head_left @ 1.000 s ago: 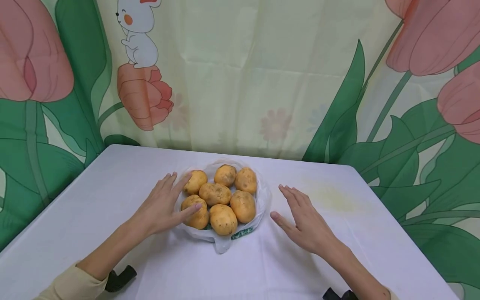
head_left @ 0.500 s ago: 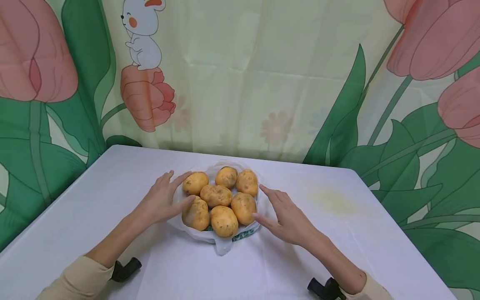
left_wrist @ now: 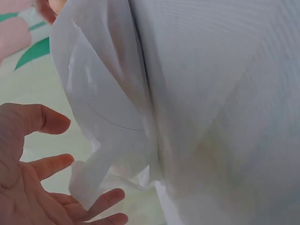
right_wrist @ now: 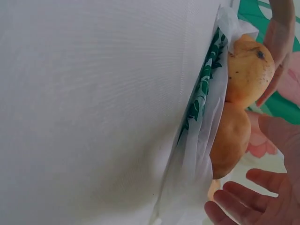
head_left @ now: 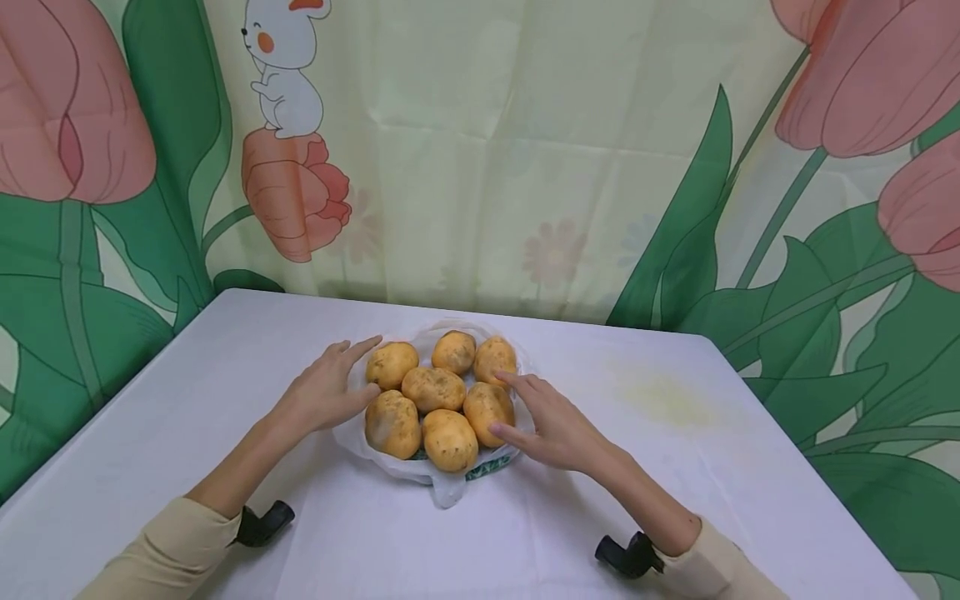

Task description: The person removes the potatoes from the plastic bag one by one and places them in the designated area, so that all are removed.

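Observation:
Several yellow-brown potatoes (head_left: 433,389) lie in a white plastic bag (head_left: 401,468) whose edge is spread round them in a ring. Green print shows on the bag's side in the right wrist view. My left hand (head_left: 322,389) is at the bag's left side, fingers spread, with nothing in its grasp. In the left wrist view its fingers reach beside the bag's thin wall. My right hand (head_left: 551,425) is at the bag's right side, its fingertips overlapping the nearest potato (head_left: 489,410) in the head view. Its fingers are apart and loosely bent in the right wrist view.
A white cloth (head_left: 360,542) covers the table, with a pale yellow stain (head_left: 671,400) on the right. Behind it hangs a curtain (head_left: 465,167) printed with tulips and a rabbit. A black camera mount (head_left: 264,523) is worn on each wrist.
My right hand has moved left from beside the bag to its right edge. My left hand has drawn back slightly from over the potatoes. The potatoes and bag keep their arrangement.

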`<state>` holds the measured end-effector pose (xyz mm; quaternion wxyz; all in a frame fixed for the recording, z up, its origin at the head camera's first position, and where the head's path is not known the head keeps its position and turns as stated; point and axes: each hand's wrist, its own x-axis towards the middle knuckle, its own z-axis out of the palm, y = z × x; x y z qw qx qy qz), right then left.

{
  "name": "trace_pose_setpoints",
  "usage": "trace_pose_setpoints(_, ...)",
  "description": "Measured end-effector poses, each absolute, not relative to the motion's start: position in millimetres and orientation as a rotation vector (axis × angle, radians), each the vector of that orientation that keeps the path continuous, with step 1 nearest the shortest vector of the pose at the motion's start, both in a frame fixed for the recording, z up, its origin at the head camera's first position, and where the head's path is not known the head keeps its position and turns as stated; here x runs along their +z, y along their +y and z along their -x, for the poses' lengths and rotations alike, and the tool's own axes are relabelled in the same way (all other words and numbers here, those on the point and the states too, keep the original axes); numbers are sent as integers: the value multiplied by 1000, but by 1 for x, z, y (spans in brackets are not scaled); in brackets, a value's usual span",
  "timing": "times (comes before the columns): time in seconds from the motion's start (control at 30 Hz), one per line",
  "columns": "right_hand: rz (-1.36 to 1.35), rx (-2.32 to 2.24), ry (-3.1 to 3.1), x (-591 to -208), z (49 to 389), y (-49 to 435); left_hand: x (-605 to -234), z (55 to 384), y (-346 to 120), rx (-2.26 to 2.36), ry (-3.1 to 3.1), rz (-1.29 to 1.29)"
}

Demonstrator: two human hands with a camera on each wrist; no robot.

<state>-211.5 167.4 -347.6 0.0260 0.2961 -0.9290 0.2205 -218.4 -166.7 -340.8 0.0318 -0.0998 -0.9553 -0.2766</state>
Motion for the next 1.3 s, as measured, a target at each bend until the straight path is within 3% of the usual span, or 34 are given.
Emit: trace_pose_setpoints(1.3, -880, 792, -2992, -354, 233, 141, -348, 227, -188, -791, -3032, 404)
